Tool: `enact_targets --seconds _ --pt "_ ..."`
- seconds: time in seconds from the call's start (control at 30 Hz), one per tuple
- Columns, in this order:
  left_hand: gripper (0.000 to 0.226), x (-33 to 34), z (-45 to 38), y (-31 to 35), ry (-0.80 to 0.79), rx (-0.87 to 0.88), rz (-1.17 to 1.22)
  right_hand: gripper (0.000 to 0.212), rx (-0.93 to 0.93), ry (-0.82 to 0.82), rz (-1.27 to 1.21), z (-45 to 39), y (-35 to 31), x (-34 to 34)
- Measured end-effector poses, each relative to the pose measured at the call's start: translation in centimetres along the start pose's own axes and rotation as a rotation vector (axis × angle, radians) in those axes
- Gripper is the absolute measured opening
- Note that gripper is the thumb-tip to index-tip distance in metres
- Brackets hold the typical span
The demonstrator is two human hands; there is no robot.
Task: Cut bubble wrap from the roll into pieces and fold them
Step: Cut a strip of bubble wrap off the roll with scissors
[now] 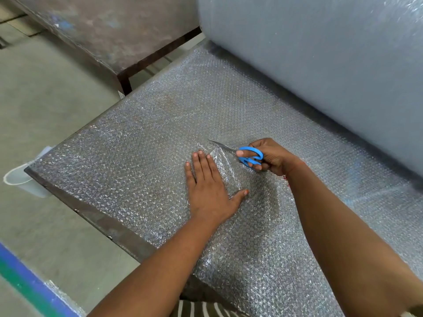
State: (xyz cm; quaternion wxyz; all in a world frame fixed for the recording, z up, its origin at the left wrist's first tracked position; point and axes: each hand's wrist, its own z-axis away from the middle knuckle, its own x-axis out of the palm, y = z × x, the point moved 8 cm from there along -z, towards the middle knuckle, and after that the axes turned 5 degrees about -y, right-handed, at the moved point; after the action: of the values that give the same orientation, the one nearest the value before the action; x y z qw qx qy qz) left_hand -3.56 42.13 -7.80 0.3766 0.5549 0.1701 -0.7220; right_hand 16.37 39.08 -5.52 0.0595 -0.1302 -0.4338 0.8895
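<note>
A big roll of bubble wrap (320,60) lies across the back right of the table. Its unrolled sheet (142,143) covers the tabletop and hangs over the near edge. My left hand (209,186) presses flat on the sheet, fingers straight and thumb spread. Just right of it, my right hand (272,157) grips blue-handled scissors (248,155); their blades point left and away, into a puckered slit in the sheet beside my left fingertips.
The dark metal table edge (98,218) runs diagonally at the left. A white plastic bucket (25,179) stands on the floor beside it. A second brown table (109,30) stands at the back. A blue and green stripe (27,287) marks the floor at lower left.
</note>
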Motion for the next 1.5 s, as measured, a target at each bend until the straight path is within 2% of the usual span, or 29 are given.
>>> enact_targets --seconds 0.13,0.37,0.43,0.6,1.03,1.37,1.5 --pt "0.137 -0.1 0.0 0.0 0.006 -0.003 -0.005 0.099 0.004 -0.006 0.01 -0.1 -0.1 0.0" --pt "0.137 0.0 -0.1 0.0 0.001 -0.013 -0.024 0.064 0.016 0.001 -0.004 -0.2 0.1 -0.1" --pt "0.137 0.0 -0.1 0.0 -0.001 -0.014 -0.024 0.068 0.017 0.006 -0.011 -0.2 0.0 0.0" --pt "0.138 0.0 0.0 0.0 0.002 -0.018 -0.021 0.1 0.003 -0.003 -0.017 -0.4 -0.4 0.3" --pt "0.139 0.0 -0.1 0.1 0.004 -0.014 -0.031 0.102 -0.002 0.0 0.011 -1.3 -1.6 1.3" --pt "0.14 0.1 0.0 0.1 0.003 -0.014 -0.015 0.094 0.022 -0.032 -0.027 -1.7 -1.7 1.7" --pt "0.141 0.0 0.0 0.0 -0.001 -0.012 -0.019 0.103 0.006 -0.017 -0.036 -1.9 -1.9 2.0"
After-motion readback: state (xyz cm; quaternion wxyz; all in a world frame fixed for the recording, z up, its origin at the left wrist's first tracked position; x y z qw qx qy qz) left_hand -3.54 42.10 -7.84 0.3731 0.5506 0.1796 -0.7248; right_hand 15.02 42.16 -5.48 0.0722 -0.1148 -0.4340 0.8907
